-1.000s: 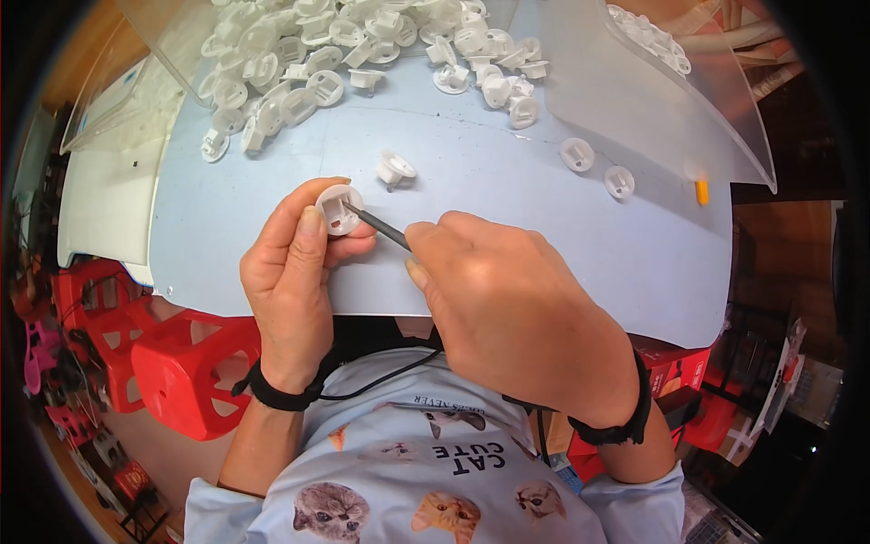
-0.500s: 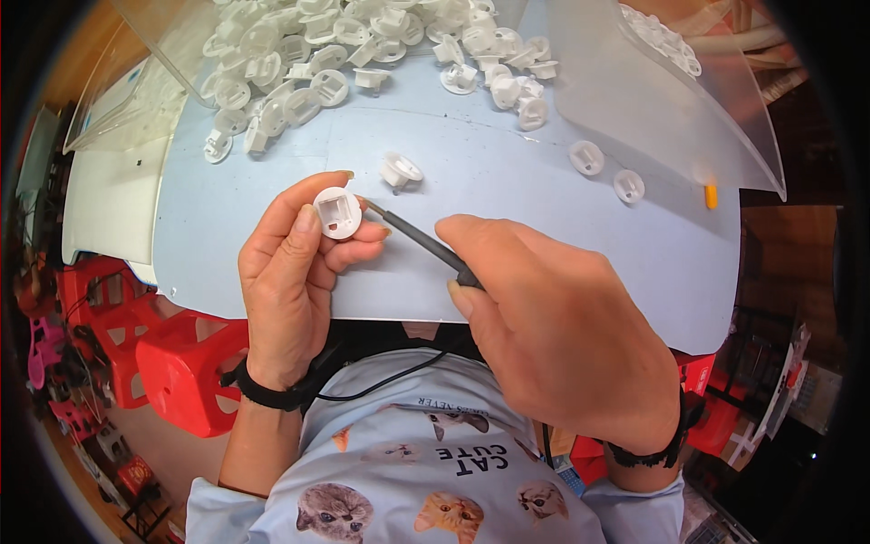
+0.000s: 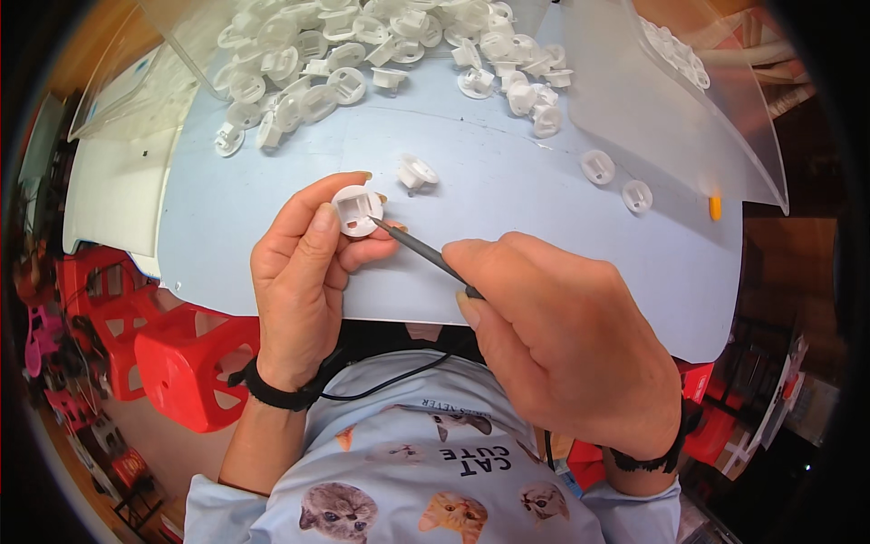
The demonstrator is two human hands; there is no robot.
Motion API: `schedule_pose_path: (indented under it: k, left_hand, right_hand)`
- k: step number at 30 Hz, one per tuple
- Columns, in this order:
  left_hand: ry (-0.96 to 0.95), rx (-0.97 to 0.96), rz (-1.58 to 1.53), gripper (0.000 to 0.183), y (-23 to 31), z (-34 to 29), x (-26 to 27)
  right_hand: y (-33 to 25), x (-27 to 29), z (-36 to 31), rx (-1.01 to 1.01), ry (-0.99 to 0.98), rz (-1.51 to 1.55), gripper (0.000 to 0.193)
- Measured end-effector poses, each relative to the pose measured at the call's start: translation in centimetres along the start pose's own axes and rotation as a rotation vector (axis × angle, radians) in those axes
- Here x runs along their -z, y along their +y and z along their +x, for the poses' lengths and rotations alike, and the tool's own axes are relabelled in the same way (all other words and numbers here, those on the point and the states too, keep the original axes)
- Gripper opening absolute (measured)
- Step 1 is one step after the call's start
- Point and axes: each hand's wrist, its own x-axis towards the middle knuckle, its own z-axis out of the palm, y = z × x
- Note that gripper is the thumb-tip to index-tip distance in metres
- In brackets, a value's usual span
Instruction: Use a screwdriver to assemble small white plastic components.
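Observation:
My left hand is closed on a round white plastic part, pinched at its rim between thumb and fingers. The part's square recess and a small slot face up toward me. In my right hand is a slim dark grey pen-shaped tool, slanting up to the left. Its narrow tip meets the part's face beside the recess; what kind of tip it has is too small to make out. Just beyond my left fingertips a loose white plastic part lies tilted on the pale blue table.
A heap of similar white parts covers the far side, between clear plastic panels. Two single parts and a small orange piece lie to the right. Red stools stand below the table's left edge.
The tool's tip has moved from the held part's right rim onto its face, beside the recess. My left hand and the part appear slightly further right as the whole view shifted.

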Motion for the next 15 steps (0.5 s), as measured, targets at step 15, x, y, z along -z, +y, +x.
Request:
schedule_pose_path:
  k: [15]
  left_hand:
    - [-0.034, -0.023, 0.029, 0.033, 0.00, -0.31, -0.08]
  right_hand:
    - [-0.87, 0.08, 0.77, 0.015, -0.023, -0.090, 0.019]
